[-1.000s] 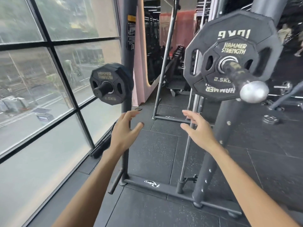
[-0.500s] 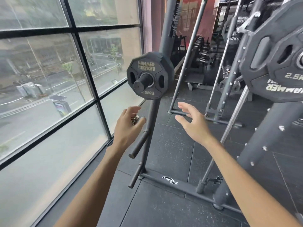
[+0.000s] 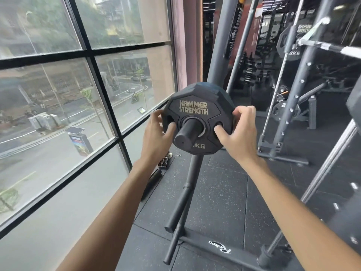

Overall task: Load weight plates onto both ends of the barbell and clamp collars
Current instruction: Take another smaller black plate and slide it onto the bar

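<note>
Head view: grips a small black plate from both sides, seated upright on the top peg of a dark rack, just beside the window. Curls the left hand round the plate's left edge, fingers reaching behind the rim, thumb pressed into the left grip hole on the front face. Curls the right hand round the right edge the same way, fingers over the rim, thumb in the right grip hole. Shows the peg's blunt end poking out through the centre hole toward the camera, hiding part of the weight mark before "KG". Reads "HAMMER STRENGTH" in gold across the upper face. Shows two bare pegs lower on the rack, angled out over the black rubber floor, and a small box on the floor near the window's bottom edge. Catches the barbell well apart at upper right, silver and blurred, with a far plate at its other end.
</note>
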